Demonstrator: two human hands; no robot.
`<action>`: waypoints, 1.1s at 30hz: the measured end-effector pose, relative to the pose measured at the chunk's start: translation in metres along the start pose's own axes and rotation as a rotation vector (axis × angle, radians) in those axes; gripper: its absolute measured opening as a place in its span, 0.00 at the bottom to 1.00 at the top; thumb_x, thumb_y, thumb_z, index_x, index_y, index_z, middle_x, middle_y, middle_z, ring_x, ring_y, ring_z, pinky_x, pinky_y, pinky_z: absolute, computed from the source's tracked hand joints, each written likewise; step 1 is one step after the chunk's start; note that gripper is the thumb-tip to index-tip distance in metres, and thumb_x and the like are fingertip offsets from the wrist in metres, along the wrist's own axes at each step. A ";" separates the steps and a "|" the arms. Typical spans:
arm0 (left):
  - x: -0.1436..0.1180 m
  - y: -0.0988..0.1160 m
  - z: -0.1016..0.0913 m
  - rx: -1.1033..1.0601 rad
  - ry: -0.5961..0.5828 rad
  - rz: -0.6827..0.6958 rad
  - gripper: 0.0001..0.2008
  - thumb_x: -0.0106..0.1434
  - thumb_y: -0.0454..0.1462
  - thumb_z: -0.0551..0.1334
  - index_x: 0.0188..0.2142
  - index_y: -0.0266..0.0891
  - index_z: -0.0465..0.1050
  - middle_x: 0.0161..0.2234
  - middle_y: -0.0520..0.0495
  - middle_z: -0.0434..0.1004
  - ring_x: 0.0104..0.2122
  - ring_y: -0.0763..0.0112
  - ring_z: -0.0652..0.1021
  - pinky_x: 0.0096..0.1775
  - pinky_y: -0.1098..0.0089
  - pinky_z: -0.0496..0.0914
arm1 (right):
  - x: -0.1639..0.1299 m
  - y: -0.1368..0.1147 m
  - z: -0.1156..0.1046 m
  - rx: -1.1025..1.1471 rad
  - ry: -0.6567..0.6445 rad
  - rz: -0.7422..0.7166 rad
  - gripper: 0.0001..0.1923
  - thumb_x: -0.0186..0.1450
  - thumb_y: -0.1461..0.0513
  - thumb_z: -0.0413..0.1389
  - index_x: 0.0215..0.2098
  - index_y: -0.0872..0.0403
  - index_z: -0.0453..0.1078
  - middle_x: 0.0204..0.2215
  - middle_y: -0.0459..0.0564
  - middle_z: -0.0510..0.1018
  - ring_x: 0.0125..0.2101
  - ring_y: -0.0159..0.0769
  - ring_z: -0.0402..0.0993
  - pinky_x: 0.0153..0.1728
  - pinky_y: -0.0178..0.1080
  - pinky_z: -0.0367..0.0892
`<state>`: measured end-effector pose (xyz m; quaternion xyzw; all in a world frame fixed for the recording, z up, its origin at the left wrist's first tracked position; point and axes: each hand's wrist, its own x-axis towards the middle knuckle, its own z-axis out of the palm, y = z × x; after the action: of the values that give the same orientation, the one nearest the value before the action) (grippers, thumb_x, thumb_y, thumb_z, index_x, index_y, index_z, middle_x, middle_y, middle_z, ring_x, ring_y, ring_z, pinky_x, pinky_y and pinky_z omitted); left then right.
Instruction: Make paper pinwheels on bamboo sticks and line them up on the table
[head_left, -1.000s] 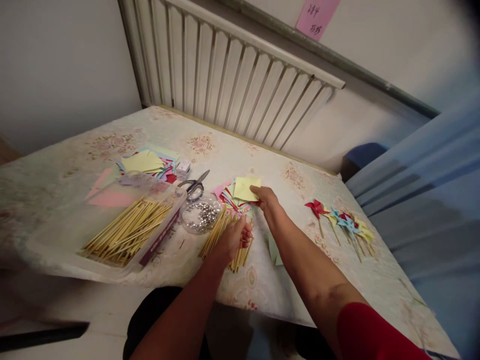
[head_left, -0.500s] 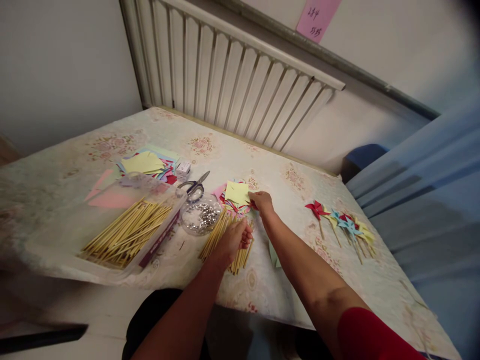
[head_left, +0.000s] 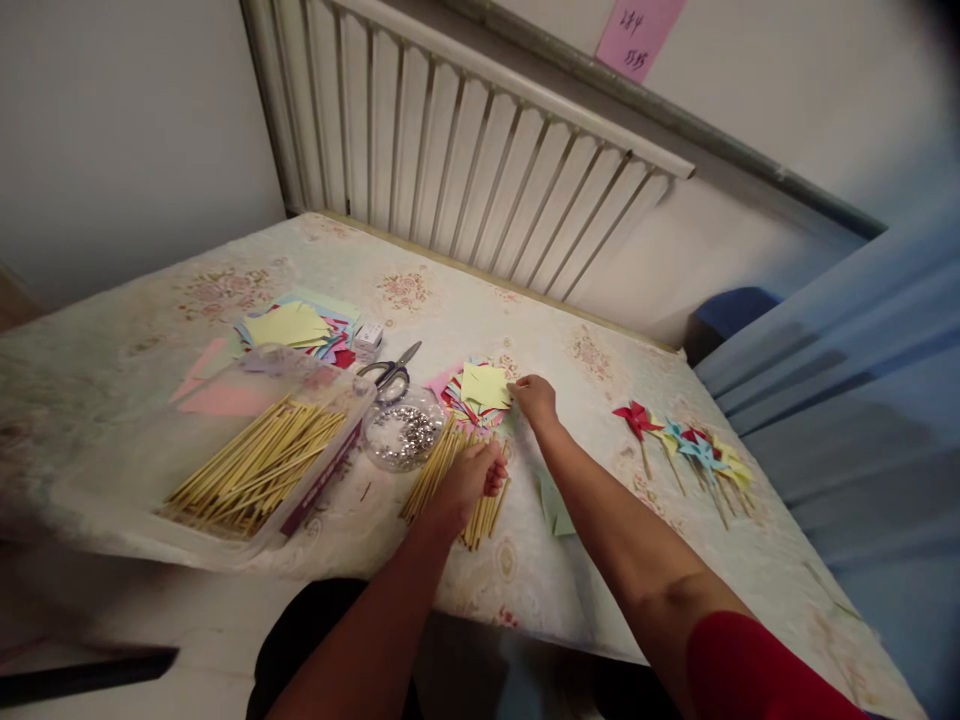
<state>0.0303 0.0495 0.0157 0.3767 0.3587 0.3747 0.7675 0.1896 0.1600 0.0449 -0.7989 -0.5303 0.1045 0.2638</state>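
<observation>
My right hand (head_left: 535, 398) is closed at the right corner of a yellow paper square (head_left: 484, 385), pinching it. That square lies over a stack of coloured paper pieces (head_left: 455, 393) and has slits cut into it. My left hand (head_left: 480, 475) hovers over or rests on a row of thin wooden sticks (head_left: 430, 470), its fingers curled in; whether they hold anything is hidden. Just left of the sticks sits a clear round dish (head_left: 403, 432) of small shiny metal pins. Scissors (head_left: 391, 374) lie behind the dish.
A clear plastic box (head_left: 345, 440) holds many wooden sticks (head_left: 255, 465) at left. Behind it are more cut papers (head_left: 289, 325) and a small white box (head_left: 368, 341). Finished pinwheels (head_left: 701, 455) lie at right. A green paper (head_left: 555, 505) is partly under my right forearm.
My right hand has shifted slightly right, and the yellow square has slid right with it across the stack. My left hand stays almost where it was.
</observation>
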 end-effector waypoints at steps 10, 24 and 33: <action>-0.001 0.002 0.002 0.035 0.044 -0.039 0.10 0.57 0.41 0.56 0.27 0.36 0.65 0.24 0.51 0.68 0.22 0.77 0.67 0.26 0.73 0.59 | 0.036 -0.044 0.035 -0.178 -0.033 -0.624 0.26 0.71 0.56 0.39 0.60 0.62 0.60 0.63 0.61 0.60 0.65 0.42 0.51 0.63 0.48 0.49; 0.003 -0.009 0.007 0.058 0.054 -0.126 0.10 0.56 0.43 0.57 0.26 0.38 0.63 0.22 0.52 0.67 0.20 0.77 0.66 0.25 0.73 0.59 | 0.023 -0.023 0.098 -0.398 -0.095 -0.580 0.33 0.69 0.44 0.36 0.64 0.53 0.54 0.65 0.59 0.55 0.64 0.51 0.48 0.59 0.56 0.47; 0.000 -0.010 0.013 0.127 0.047 -0.138 0.09 0.56 0.42 0.56 0.26 0.38 0.63 0.23 0.52 0.67 0.21 0.77 0.66 0.26 0.72 0.60 | 0.023 -0.024 0.098 -0.368 -0.111 -0.563 0.35 0.68 0.42 0.36 0.64 0.53 0.54 0.66 0.59 0.54 0.64 0.52 0.48 0.59 0.56 0.45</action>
<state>0.0439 0.0417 0.0135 0.3901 0.4248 0.3059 0.7574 0.1365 0.2183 -0.0224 -0.6485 -0.7535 -0.0267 0.1045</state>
